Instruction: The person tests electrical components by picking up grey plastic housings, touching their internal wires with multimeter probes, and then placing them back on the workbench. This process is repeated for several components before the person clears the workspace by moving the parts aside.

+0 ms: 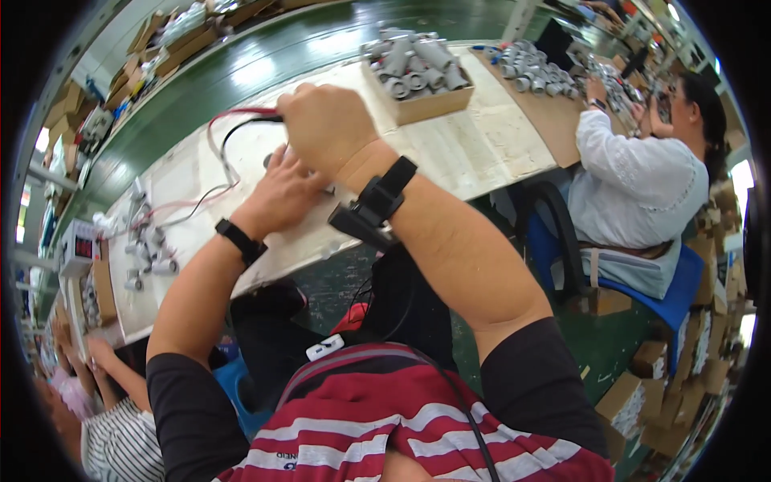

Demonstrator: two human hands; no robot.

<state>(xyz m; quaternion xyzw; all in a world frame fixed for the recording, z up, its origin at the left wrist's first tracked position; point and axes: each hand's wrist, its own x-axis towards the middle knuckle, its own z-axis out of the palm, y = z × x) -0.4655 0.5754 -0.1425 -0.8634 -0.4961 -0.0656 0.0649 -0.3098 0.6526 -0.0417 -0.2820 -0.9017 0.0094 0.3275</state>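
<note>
My right hand (329, 128) is raised over the white table, its fingers closed round the ends of a red wire (233, 112) and a black wire (241, 124). Just below it, my left hand (281, 193) rests low at the tabletop with its fingers curled over a small greyish part that is mostly hidden. The two wires loop leftward across the table toward a white box with a display (78, 247). Several grey cylindrical parts (144, 249) lie loose on the table left of my left hand.
A cardboard box (434, 107) full of grey cylinders stands at the table's far side. More grey cylinders (534, 68) lie on a brown board to the right, where a person in white (634, 177) sits working. Another person in stripes (120, 438) is at the lower left.
</note>
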